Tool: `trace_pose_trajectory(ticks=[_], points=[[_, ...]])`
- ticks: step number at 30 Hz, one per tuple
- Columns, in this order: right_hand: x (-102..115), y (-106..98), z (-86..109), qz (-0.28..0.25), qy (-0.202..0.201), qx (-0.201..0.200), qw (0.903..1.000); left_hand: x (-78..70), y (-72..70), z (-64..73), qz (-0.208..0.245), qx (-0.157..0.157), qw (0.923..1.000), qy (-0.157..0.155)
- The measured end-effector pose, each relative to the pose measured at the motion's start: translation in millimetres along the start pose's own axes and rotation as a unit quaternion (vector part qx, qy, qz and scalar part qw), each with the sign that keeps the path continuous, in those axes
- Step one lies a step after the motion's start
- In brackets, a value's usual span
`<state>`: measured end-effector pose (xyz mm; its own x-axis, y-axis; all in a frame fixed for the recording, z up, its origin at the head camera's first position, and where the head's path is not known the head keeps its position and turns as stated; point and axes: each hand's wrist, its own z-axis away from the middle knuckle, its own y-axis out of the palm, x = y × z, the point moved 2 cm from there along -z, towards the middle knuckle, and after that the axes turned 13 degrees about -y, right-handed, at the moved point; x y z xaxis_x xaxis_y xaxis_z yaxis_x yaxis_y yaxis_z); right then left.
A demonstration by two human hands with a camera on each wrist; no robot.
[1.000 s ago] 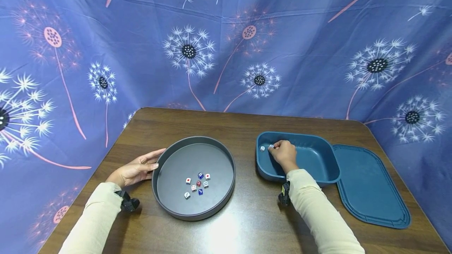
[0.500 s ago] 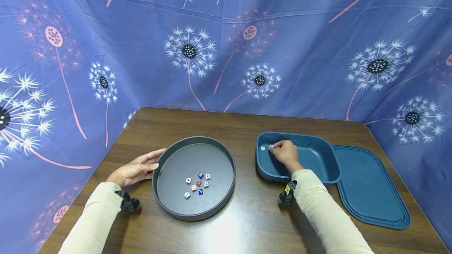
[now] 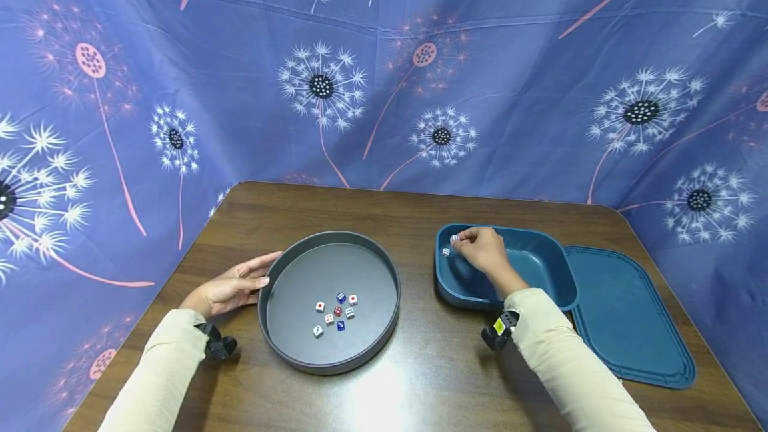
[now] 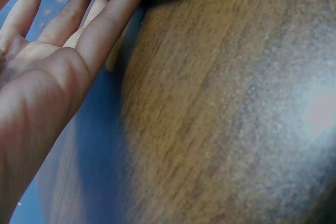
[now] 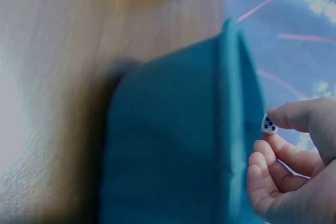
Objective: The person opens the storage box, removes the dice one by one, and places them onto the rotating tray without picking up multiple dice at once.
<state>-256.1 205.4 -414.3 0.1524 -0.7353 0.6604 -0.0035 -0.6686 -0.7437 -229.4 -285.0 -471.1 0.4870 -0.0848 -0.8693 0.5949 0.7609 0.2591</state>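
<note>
My left hand (image 3: 231, 290) holds the side of a round dark grey pan (image 3: 288, 345), thumb at the rim and fingers against its outer side. In the left wrist view the fingers (image 4: 107, 22) reach the pan's edge. Inside the pan lie several dice, among them a red die (image 3: 338, 311), a blue die (image 3: 341, 325) and a white die (image 3: 318, 331). Over the left end of a blue bin (image 3: 543, 255), my right hand (image 3: 485, 250) pinches a white die (image 5: 269, 124) with dark pips between thumb and fingertips. Another white die (image 3: 446, 253) lies on the bin's floor.
A flat blue lid (image 3: 636, 319) lies right of the bin, close against it. Both containers stand on a brown wooden table (image 3: 420, 345). A patterned blue cloth (image 3: 384, 85) hangs behind and at the sides.
My right hand has lifted a white die slightly off the bin's floor, and its forearm has swung to the right. The left hand, pan and dice in it stay put.
</note>
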Motion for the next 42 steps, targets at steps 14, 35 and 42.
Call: trace_pose_trajectory(ticks=[14, 35, 42], points=[[80, 21, 6.5, -0.047, -0.093, -0.006, 0.9946, -1.0, 0.3, 0.1, -0.001, 0.0, 1.0, -0.003], [128, 110, 24.6, 0.0, -0.216, -0.005, 0.9764, -3.4, 1.1, 1.0, -0.024, -0.026, 0.9993, -0.005], [121, 133, 28.6, 0.021, -0.232, -0.009, 0.9724, -2.8, 1.5, 0.4, -0.027, -0.023, 0.9994, -0.001]])
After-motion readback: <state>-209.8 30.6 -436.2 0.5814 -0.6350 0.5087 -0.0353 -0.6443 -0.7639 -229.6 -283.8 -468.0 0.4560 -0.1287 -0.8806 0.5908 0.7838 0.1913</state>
